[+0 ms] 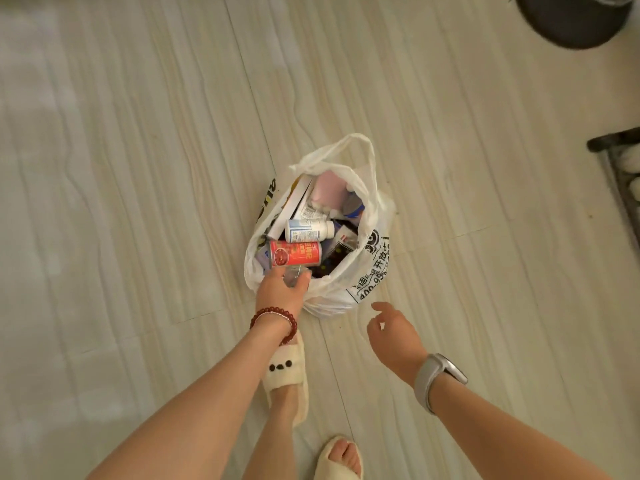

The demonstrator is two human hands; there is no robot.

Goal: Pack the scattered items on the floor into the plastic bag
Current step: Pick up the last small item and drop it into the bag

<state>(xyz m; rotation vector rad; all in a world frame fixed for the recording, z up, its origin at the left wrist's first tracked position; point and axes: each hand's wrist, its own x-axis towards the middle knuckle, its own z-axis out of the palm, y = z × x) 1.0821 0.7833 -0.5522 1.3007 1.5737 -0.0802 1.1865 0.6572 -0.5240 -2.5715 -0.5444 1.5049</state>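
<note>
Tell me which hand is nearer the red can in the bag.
Left. The left hand sits at the bag's near rim just below the red can; the right hand hovers outside the plastic bag.

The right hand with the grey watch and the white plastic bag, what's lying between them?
Nothing: in the head view only bare pale floor separates the right hand from the white plastic bag.

Your left hand [282, 289] holds a clear item [294, 273] at the bag's [360, 271] six-o'clock rim; your right hand [393, 332] hangs loose nearby.
</note>
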